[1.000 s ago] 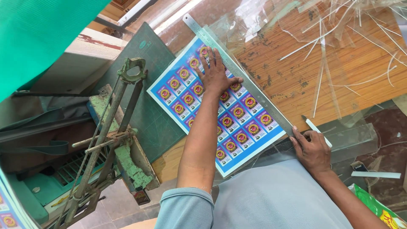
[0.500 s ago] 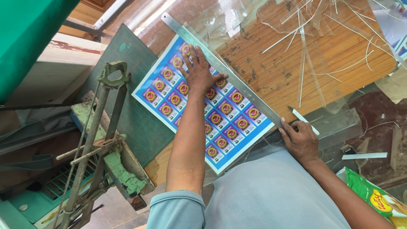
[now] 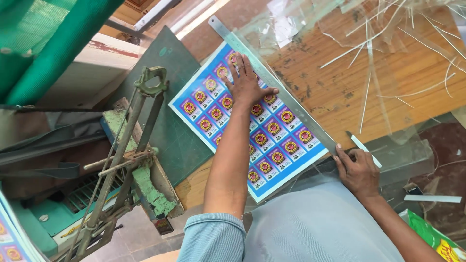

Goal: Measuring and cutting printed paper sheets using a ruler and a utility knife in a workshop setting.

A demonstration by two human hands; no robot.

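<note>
A blue printed sheet [image 3: 286, 145] of round sticker labels lies on a dark green cutting mat [image 3: 170, 126]. A long steel ruler [image 3: 291, 106] runs along the sheet's right edge. My left hand [image 3: 247, 85] presses flat on the sheet and the ruler, fingers spread. My right hand [image 3: 359, 170] sits at the near end of the ruler, gripping a white utility knife [image 3: 363, 148] with its tip close to the ruler's edge.
Thin white paper trimmings [image 3: 388, 58] and clear plastic film [image 3: 301, 24] litter the wooden table [image 3: 340, 92]. An old green lever paper cutter [image 3: 131, 165] stands at left. A white strip [image 3: 432, 198] and a green packet [image 3: 432, 237] lie at lower right.
The view has shifted, so the sheet now sits nearer the middle of the frame. Both hands keep the same places on the ruler and knife.
</note>
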